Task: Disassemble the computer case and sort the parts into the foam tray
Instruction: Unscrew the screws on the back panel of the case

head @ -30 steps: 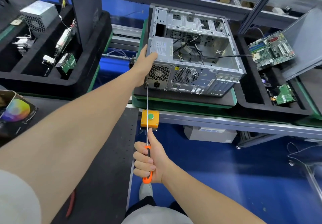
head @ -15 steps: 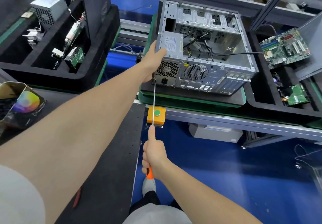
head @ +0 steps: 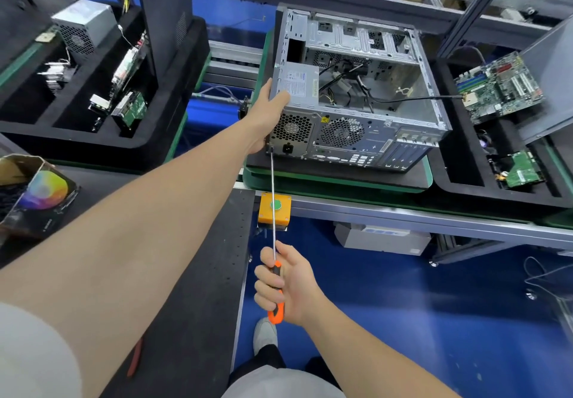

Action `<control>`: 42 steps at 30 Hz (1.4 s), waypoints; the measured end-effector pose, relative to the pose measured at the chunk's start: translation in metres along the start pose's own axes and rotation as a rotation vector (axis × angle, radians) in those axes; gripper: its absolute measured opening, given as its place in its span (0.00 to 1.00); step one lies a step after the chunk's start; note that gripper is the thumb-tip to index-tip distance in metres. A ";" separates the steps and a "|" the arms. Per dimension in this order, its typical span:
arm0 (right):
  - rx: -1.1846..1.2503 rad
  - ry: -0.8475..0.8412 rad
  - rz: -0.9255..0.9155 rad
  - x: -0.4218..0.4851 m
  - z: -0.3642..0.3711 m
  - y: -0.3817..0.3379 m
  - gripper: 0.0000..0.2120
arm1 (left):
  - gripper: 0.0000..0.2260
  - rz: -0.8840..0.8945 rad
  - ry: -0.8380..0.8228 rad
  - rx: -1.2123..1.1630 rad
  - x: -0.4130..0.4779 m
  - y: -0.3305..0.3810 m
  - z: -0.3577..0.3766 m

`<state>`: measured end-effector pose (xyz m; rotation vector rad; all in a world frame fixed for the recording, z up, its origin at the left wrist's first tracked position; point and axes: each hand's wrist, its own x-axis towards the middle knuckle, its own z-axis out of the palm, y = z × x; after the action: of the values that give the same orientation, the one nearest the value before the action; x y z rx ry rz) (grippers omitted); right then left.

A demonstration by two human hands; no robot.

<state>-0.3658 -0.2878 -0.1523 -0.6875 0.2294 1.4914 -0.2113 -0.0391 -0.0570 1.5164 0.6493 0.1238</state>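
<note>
An open grey computer case (head: pixel 356 137) lies on its side on a black pad, with its rear panel toward me and the power supply (head: pixel 302 86) still inside. My left hand (head: pixel 266 112) grips the case's near left corner, thumb on top of the power supply. My right hand (head: pixel 283 283) holds the orange handle of a long screwdriver (head: pixel 273 211). Its tip touches the lower left of the rear panel. A black foam tray (head: pixel 459 162) on the right holds a motherboard (head: pixel 499 86) and a green board (head: pixel 524 173).
A second foam tray (head: pixel 93 142) at the left holds a power supply (head: pixel 83 25), boards and a dark side panel (head: pixel 166 19). An orange button box (head: pixel 274 208) sits on the conveyor rail. A cardboard box (head: pixel 34 194) lies at left on the black bench (head: pixel 198 273).
The view has shifted, so the case sits higher and further right. My right hand has turned round the screwdriver handle; my left hand keeps its hold on the case corner.
</note>
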 end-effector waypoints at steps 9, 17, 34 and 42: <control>-0.314 0.331 -0.156 0.011 0.009 0.006 0.17 | 0.33 0.000 0.020 -0.003 0.001 -0.001 0.002; -1.339 1.064 -0.278 0.030 0.018 0.022 0.20 | 0.32 -0.003 0.027 -0.004 -0.001 0.000 0.003; -0.028 0.016 -0.119 0.019 0.017 -0.013 0.20 | 0.31 -0.001 0.026 -0.008 -0.002 0.001 0.004; -0.761 0.709 -0.239 0.023 0.031 -0.015 0.21 | 0.31 -0.011 0.043 0.000 -0.003 0.001 0.004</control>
<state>-0.3570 -0.2510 -0.1358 -1.7902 0.0978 1.0295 -0.2115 -0.0441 -0.0556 1.5136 0.6913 0.1483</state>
